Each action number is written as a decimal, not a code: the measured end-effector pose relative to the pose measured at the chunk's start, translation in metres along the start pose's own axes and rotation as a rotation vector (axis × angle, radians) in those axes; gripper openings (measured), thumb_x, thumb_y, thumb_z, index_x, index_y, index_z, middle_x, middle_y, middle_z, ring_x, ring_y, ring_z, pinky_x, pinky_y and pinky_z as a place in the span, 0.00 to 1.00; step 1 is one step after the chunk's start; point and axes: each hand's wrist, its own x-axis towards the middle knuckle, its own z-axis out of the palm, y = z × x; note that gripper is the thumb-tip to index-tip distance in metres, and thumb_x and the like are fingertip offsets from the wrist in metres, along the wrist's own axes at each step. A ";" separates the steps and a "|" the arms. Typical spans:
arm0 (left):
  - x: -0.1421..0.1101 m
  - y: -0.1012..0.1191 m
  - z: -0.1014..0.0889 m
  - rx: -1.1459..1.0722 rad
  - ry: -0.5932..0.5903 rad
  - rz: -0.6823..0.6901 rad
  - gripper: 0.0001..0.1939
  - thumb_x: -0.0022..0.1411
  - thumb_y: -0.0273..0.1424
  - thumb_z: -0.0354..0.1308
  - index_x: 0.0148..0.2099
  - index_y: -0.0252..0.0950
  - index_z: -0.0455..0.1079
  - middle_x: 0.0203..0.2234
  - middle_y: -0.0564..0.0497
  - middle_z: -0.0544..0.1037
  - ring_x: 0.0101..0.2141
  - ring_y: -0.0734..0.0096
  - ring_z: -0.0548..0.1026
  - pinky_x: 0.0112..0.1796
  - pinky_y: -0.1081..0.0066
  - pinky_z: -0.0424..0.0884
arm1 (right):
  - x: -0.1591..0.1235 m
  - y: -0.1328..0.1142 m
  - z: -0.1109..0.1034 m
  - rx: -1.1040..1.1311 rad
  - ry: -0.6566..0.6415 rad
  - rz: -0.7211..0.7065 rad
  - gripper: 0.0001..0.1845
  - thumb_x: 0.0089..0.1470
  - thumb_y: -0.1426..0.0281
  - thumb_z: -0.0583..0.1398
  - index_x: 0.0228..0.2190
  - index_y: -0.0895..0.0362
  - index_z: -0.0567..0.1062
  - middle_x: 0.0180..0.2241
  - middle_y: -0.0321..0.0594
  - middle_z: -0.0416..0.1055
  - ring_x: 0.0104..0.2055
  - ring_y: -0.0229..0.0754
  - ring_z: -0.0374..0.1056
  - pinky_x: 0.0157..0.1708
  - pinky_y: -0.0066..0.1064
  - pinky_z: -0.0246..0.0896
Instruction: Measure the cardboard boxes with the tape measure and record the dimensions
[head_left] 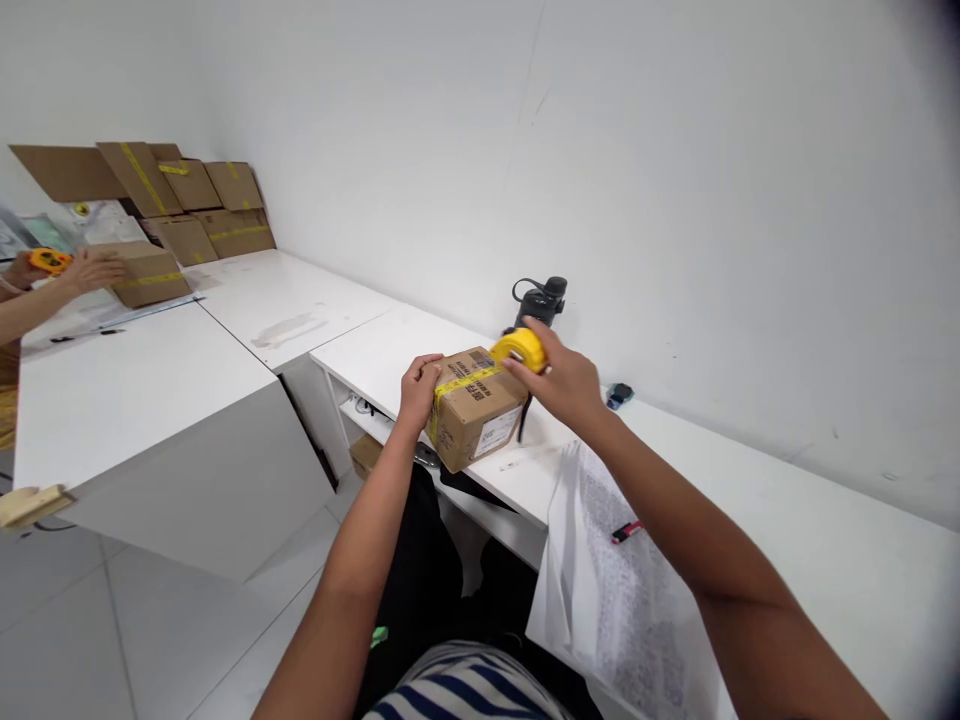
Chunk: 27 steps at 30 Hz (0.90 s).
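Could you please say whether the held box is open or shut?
The box looks shut: a yellow strip crosses it, no flap raised.

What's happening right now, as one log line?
left hand: against cardboard box | right hand: holding yellow tape measure | box: at edge of white desk

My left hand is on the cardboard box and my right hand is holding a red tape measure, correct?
Not quite: the tape measure is yellow, not red, as the head view shows. Your right hand does hold it, and your left hand is on the cardboard box.
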 end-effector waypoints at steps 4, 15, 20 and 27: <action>0.000 0.000 0.004 -0.009 0.017 0.012 0.13 0.53 0.35 0.56 0.40 0.36 0.74 0.37 0.50 0.78 0.37 0.66 0.74 0.38 0.70 0.70 | -0.060 0.064 -0.026 0.004 0.100 0.263 0.45 0.47 0.45 0.61 0.62 0.52 0.60 0.36 0.42 0.76 0.30 0.48 0.71 0.31 0.38 0.63; 0.038 0.003 0.006 -0.151 -0.320 -0.122 0.17 0.50 0.37 0.59 0.42 0.36 0.72 0.41 0.47 0.79 0.40 0.61 0.77 0.42 0.64 0.73 | -0.148 0.141 -0.022 1.027 0.128 0.762 0.28 0.41 0.52 0.69 0.42 0.52 0.72 0.35 0.38 0.74 0.30 0.41 0.71 0.24 0.30 0.67; 0.044 0.016 -0.046 -0.101 -0.325 -0.444 0.24 0.52 0.49 0.61 0.44 0.38 0.72 0.34 0.44 0.80 0.37 0.56 0.79 0.38 0.59 0.75 | -0.113 0.093 0.001 1.329 -0.172 0.615 0.25 0.46 0.52 0.66 0.43 0.52 0.72 0.39 0.41 0.75 0.39 0.45 0.74 0.35 0.34 0.71; -0.019 0.018 -0.093 0.001 -0.290 -0.541 0.27 0.53 0.55 0.58 0.40 0.36 0.75 0.32 0.40 0.81 0.38 0.50 0.79 0.40 0.53 0.75 | -0.048 0.004 0.047 1.274 -0.193 0.286 0.29 0.42 0.50 0.67 0.41 0.54 0.70 0.41 0.40 0.75 0.44 0.46 0.71 0.44 0.38 0.67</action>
